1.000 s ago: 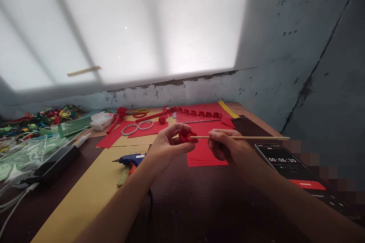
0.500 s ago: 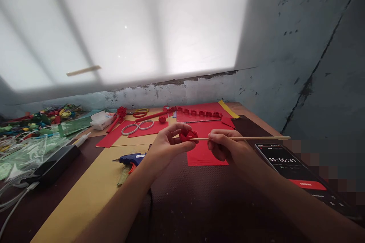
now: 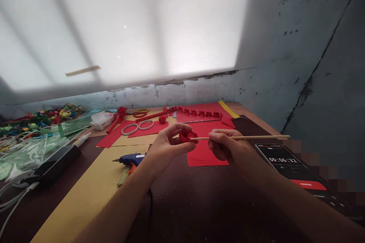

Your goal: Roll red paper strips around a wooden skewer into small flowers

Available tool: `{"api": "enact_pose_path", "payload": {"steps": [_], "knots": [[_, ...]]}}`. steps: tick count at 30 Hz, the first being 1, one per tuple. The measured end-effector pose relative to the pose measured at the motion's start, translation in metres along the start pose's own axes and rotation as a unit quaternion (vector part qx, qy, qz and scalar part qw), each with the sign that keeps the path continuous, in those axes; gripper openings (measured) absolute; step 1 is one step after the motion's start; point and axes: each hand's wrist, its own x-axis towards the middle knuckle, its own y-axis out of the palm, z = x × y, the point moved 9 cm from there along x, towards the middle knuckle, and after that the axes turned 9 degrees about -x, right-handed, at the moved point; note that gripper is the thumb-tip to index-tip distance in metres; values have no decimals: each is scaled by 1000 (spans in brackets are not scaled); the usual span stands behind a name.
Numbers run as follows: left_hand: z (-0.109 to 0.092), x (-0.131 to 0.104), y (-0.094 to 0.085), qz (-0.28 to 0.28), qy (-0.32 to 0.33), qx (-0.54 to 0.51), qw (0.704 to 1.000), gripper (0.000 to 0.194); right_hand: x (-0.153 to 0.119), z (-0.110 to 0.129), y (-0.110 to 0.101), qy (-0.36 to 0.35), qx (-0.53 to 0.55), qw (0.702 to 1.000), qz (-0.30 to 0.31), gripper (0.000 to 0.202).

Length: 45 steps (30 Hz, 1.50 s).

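Note:
Between the thumb and fingers of my left hand (image 3: 171,142) is a small red folded-paper flower (image 3: 186,135), its open side turned to the right. My right hand (image 3: 224,143) pinches a thin wooden stick (image 3: 262,137), held nearly level. The stick's left tip meets the flower at its right side; whether it goes inside or only touches the edge I cannot tell. Beneath both hands lies a sheet of red paper (image 3: 207,155). A blue glue gun (image 3: 132,159) rests left of my left wrist, on yellow-brown paper (image 3: 94,182).
A phone (image 3: 296,171) showing a timer lies at the right. Two tape rolls (image 3: 129,129), scissors (image 3: 141,113), a red paper ball (image 3: 162,119) and a row of red folded pieces (image 3: 199,112) are farther back. At left are a black power strip (image 3: 57,161) and colourful scraps (image 3: 68,112).
Both hands keep their places, with the stick at the flower. The flower looks slightly turned, and the phone's timer has advanced by one second.

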Motion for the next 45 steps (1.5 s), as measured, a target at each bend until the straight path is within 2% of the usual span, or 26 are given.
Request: {"api": "enact_pose_path", "payload": {"steps": [20,24,45], "knots": [[0,1,-1,2,4,16,1000,35,0,3,1,5,-31,1000,1,39],[-2,0,1,1,4,6,1000,31,0,3,1,4,-43,999,-6,40],[0,0,1,2,-6,20,1000,29,1,-1,2,6,-8,1000,17,41]]}}
